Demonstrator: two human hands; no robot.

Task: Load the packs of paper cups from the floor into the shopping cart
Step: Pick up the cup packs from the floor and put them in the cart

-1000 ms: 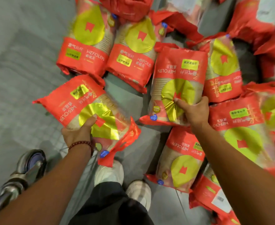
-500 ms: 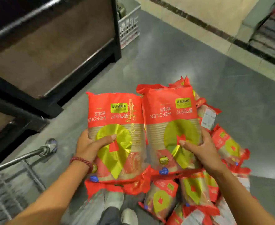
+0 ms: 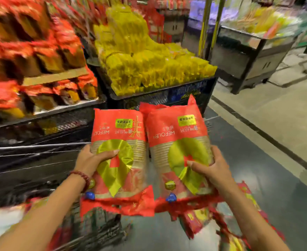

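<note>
At far left you face blurred shelves of red packs (image 3: pixel 31 57), and low in front of them the dark wire side of the shopping cart (image 3: pixel 31 165). Your left hand (image 3: pixel 93 160), a beaded bracelet (image 3: pixel 82 178) on its wrist, grips the left pack of paper cups (image 3: pixel 118 156), thumb laid across its gold panel and fingers curled behind. It touches the right pack of paper cups (image 3: pixel 178 153), which your right hand (image 3: pixel 212 169) grips the same way. Both packs are held up in the air, side by side, over the grey floor (image 3: pixel 275 178). Behind them sits a bin of yellow goods (image 3: pixel 149 66). At lower right, more red packs on the floor (image 3: pixel 245 192) show, too blurred to count.
</note>
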